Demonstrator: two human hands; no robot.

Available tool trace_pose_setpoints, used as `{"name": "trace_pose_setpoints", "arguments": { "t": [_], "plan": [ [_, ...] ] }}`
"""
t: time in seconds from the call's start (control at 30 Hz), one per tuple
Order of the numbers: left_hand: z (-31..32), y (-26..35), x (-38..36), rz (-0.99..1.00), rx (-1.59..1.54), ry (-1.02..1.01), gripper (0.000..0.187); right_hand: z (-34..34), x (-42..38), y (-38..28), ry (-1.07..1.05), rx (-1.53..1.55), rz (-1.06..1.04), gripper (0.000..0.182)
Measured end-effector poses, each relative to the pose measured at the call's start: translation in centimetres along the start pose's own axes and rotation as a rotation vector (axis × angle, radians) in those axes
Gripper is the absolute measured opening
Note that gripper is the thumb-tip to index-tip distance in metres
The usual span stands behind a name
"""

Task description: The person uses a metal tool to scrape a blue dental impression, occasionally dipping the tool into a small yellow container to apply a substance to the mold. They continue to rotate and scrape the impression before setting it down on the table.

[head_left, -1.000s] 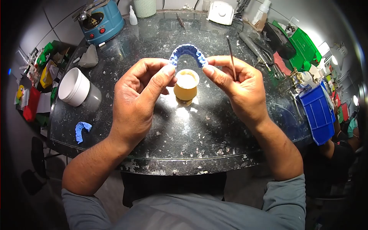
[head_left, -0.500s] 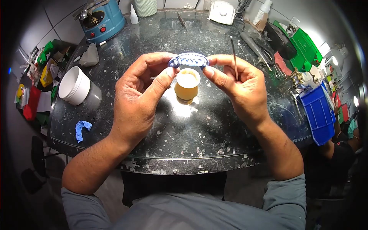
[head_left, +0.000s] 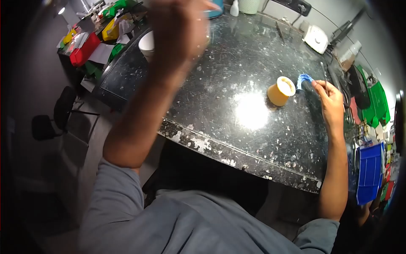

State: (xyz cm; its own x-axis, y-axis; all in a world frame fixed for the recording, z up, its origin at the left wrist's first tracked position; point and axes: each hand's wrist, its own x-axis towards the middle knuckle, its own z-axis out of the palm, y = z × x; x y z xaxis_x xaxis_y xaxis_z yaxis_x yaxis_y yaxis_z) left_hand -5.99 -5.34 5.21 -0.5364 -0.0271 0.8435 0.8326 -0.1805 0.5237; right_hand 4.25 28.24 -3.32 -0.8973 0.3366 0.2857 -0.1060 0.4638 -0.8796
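My right hand (head_left: 333,101) pinches one end of a blue dental impression (head_left: 303,79), a curved arch with tooth marks. A thin dark tool (head_left: 324,73) also sticks up from its fingers. Just left of the impression stands a yellowish cup (head_left: 277,94) with whitish material inside. My left hand (head_left: 179,29) is raised at the top of the view, smeared by motion, so its fingers cannot be read. Beside that wrist, a white tub (head_left: 146,44) is partly covered by my forearm.
The dark, paint-specked table (head_left: 211,101) has a worn front edge. At its back are a white bottle (head_left: 234,8), tweezers (head_left: 279,31) and a white device (head_left: 316,39). Green bins (head_left: 376,99) and a blue bin (head_left: 369,173) line the right. A chair (head_left: 63,108) stands left.
My left hand has let go of the impression and swung up and left. My right hand has carried it right of the cup. The view has turned left, and the second impression is out of sight.
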Motion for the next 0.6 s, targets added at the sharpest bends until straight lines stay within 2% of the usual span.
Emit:
{"name": "trace_pose_setpoints", "arguments": {
  "t": [0.03,0.1,0.17,0.2,0.27,0.37,0.43,0.6],
  "plan": [
    [-1.7,2.4,0.9,0.031,0.122,0.122,0.024,-0.2,0.1,0.8,-0.011,-0.027,0.011,0.017],
    [-7.1,3.0,0.9,-0.065,0.152,0.025,0.027,-0.5,0.5,1.5,-0.028,-0.045,0.017,0.018],
    [-11.2,3.3,-1.3,-0.144,0.309,-0.183,0.028,-0.1,0.4,2.0,-0.064,-0.044,0.044,0.02],
    [-12.9,3.9,-2.6,-0.283,0.459,-0.28,0.03,0.1,0.3,1.8,-0.053,-0.059,0.03,0.022],
    [-15.6,3.8,-5.4,-0.515,0.562,-0.314,0.032,0.4,0.2,1.3,-0.044,-0.038,0.0,0.024],
    [-15.8,4.7,-8.6,-0.529,1.012,-0.49,0.035,0.6,0.4,1.2,-0.022,0.023,-0.026,0.025],
    [-15.6,4.6,-9.7,-0.352,1.019,-0.478,0.03,0.5,0.7,1.5,-0.002,0.041,-0.04,0.024],
    [-12.6,3.7,-8.8,-0.462,0.832,-0.403,0.015,1.3,0.0,-0.7,0.098,0.045,-0.183,0.021]
  ]
}}
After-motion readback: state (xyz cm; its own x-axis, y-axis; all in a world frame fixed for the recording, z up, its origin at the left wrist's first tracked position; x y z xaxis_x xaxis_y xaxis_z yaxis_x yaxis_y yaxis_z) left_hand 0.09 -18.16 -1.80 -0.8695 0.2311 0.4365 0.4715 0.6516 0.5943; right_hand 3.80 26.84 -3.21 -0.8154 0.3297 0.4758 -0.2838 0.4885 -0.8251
